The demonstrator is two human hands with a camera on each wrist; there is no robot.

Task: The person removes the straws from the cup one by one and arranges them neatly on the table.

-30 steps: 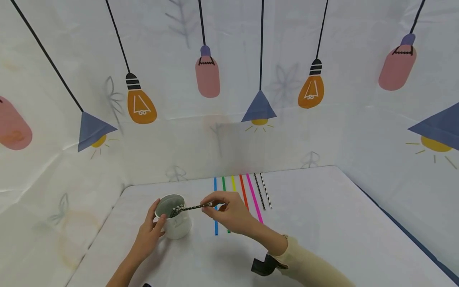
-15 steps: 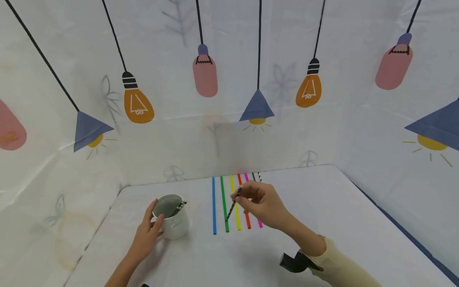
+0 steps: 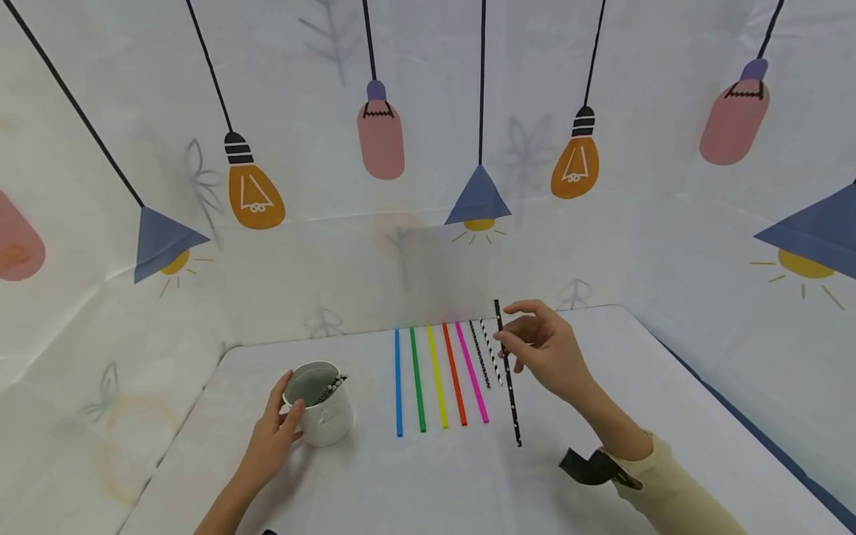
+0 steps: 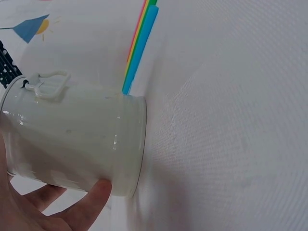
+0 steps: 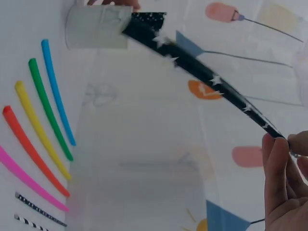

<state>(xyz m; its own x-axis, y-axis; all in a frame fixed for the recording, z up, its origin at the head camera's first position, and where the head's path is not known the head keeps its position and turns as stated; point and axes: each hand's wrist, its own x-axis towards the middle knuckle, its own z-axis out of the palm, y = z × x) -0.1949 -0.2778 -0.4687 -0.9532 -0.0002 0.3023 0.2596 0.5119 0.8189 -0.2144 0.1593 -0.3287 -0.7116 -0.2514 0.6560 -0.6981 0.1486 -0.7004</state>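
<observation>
My left hand (image 3: 270,438) grips a white cup (image 3: 332,425) from its left side, thumb near the rim. The cup stands on the table, and the left wrist view shows a small white loop (image 4: 50,85) on its wall. Several black-and-white patterned straws (image 3: 332,388) lean inside it. Over the right part of the row, my right hand (image 3: 553,357) pinches a black straw with white stars (image 5: 211,77) between thumb and fingers near its upper part. The straw points down toward the table, just right of the black-and-white striped straw (image 3: 493,357).
Blue (image 3: 398,383), green (image 3: 417,383), yellow (image 3: 438,379), red (image 3: 455,375) and pink (image 3: 472,375) straws lie side by side, followed by a thin black dotted straw (image 3: 479,355). Behind the white table (image 3: 414,490) rises a sheet wall (image 3: 435,275) printed with lamps.
My right hand has drawn the star straw out of the cup and carried it right, past the row, turning it nearly upright. The left hand stays on the cup.
</observation>
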